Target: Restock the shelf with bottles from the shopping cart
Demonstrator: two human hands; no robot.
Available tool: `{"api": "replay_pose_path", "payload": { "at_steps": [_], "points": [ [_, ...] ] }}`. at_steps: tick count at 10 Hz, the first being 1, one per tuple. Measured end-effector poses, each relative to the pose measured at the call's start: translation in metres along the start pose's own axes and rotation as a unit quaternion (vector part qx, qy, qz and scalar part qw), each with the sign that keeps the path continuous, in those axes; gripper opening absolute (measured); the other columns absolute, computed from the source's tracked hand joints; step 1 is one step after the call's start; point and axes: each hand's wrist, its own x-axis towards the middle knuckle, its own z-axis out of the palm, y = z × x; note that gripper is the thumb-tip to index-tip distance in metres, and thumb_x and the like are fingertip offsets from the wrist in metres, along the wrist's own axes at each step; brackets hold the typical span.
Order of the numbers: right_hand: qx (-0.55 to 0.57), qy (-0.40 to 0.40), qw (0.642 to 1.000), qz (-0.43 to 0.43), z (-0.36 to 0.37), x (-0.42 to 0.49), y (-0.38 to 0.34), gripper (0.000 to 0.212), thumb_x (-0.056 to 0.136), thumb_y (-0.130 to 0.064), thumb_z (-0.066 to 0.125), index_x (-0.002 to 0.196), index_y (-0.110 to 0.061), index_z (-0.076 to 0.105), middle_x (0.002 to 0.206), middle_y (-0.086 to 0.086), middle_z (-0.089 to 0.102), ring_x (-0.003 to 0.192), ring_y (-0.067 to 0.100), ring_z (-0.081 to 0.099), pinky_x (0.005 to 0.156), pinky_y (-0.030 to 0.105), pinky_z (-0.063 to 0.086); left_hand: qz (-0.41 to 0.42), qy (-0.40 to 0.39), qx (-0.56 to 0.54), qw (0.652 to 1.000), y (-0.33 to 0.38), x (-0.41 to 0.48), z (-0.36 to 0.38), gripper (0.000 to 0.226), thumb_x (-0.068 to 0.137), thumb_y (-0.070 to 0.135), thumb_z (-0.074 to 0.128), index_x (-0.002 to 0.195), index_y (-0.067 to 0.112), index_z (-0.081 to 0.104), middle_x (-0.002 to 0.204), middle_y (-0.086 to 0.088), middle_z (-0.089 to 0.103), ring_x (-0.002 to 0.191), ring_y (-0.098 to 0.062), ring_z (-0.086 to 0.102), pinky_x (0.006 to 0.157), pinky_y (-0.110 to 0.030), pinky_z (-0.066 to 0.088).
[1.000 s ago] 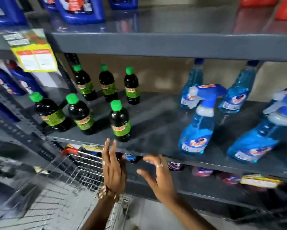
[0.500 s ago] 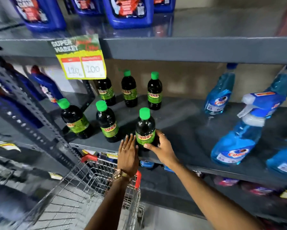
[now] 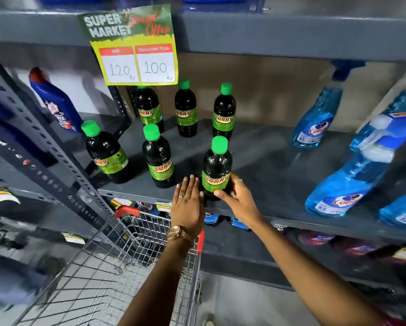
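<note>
Several dark bottles with green caps and green "Sunny" labels stand on the grey shelf. The front right bottle stands upright near the shelf's front edge. My right hand wraps around its lower part from the right, thumb on the label. My left hand is flat with fingers together, its fingertips touching the bottle's left side at the base. Two more bottles stand in the front row to the left, three behind. The wire shopping cart sits below my arms; the part in view holds no bottles.
Blue spray bottles stand on the right part of the shelf. A yellow and green price sign hangs from the shelf above. A perforated upright post crosses on the left. A lower shelf with more products lies behind the cart.
Both hands rose from in front of the shelf edge to the front right bottle. My right hand closed around it; the left came flat against its side.
</note>
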Motion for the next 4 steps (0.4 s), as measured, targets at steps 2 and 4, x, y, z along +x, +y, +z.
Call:
{"api": "replay_pose_path", "payload": {
  "at_steps": [2,4],
  "points": [
    [0.049,-0.018,0.995,0.08,-0.01,-0.033,-0.025,0.083,0.088,-0.009,0.065,0.151,-0.011,0.012,0.156,0.009,0.03,0.139,0.022,0.037,0.116,0.037,0.032,0.002,-0.002,-0.027,1.0,0.002,-0.008,-0.007,0.057,0.096,0.032,0.019,0.146,0.005,0.026,0.157,-0.013,0.026,0.148,-0.024,0.015,0.124,-0.039,0.006],
    [0.097,0.032,0.994,-0.036,-0.073,-0.096,-0.091,0.034,0.098,-0.035,0.046,0.128,-0.021,0.055,0.126,0.003,0.066,0.116,0.02,0.062,0.097,0.039,0.053,0.077,0.098,-0.05,0.991,0.041,-0.043,-0.024,0.069,0.094,0.05,0.021,0.15,0.012,0.008,0.159,-0.01,0.009,0.149,-0.027,0.006,0.122,-0.046,0.012]
  ]
}}
